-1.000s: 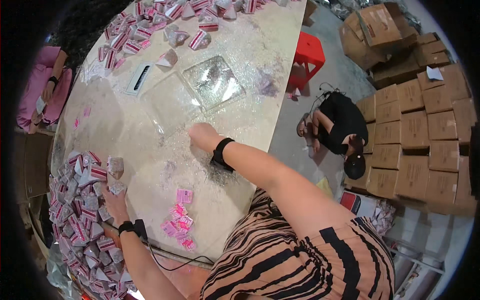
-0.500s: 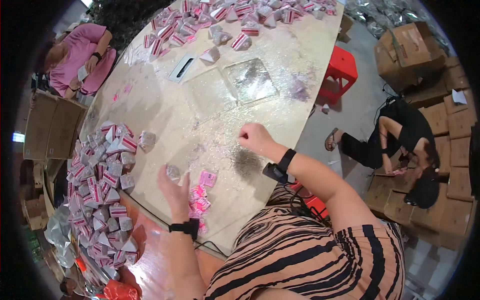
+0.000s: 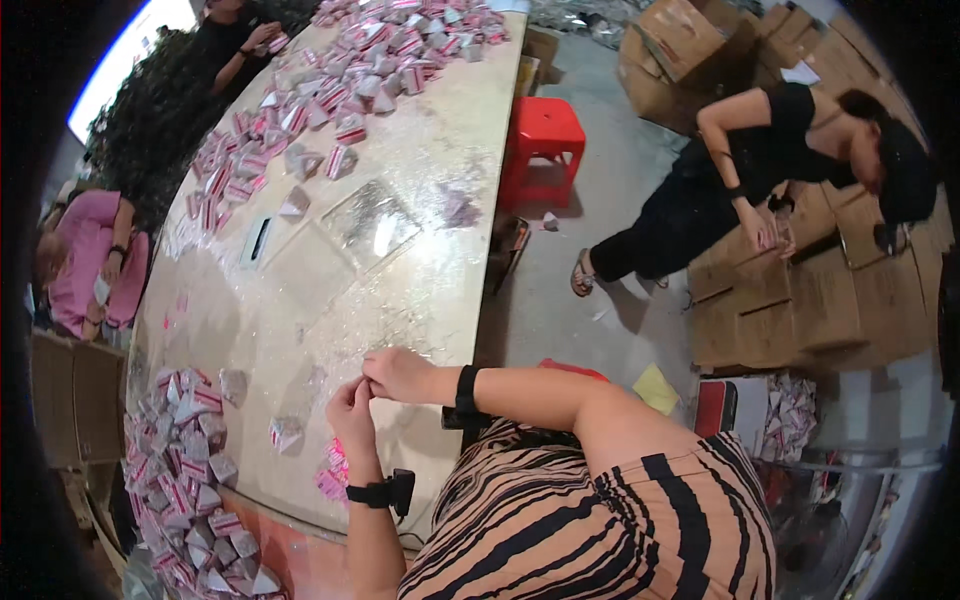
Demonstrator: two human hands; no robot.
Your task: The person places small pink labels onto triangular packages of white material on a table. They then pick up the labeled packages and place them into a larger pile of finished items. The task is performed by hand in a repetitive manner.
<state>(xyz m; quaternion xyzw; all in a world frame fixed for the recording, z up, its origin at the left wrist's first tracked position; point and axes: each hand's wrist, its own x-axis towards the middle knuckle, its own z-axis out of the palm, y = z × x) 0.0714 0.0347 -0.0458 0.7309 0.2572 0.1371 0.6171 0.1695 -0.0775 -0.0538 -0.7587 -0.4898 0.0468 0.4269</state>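
My left hand (image 3: 352,415) and my right hand (image 3: 402,375) meet above the pale table (image 3: 425,325), fingertips pinched together. Whatever lies between their fingers is too small or too well hidden to make out. Just left of my left hand lies one wedge-shaped clear package (image 3: 285,432) with greyish contents. Beneath and beside my left wrist are bright pink printed packets (image 3: 333,472), partly covered by the arm. Small shiny bits are scattered over the tabletop.
Wedge packages with red-and-white bands form a heap (image 3: 185,470) at left and another pile (image 3: 370,70) at the far end. Transparent flat sheets (image 3: 310,262) lie mid-table. A red stool (image 3: 545,145) stands right, near a person in black (image 3: 740,180) by cardboard boxes (image 3: 820,310).
My view has turned to the right. The left hand, spread open before, has come over to the right hand with its fingers pinched. A wedge package now shows uncovered beside it.
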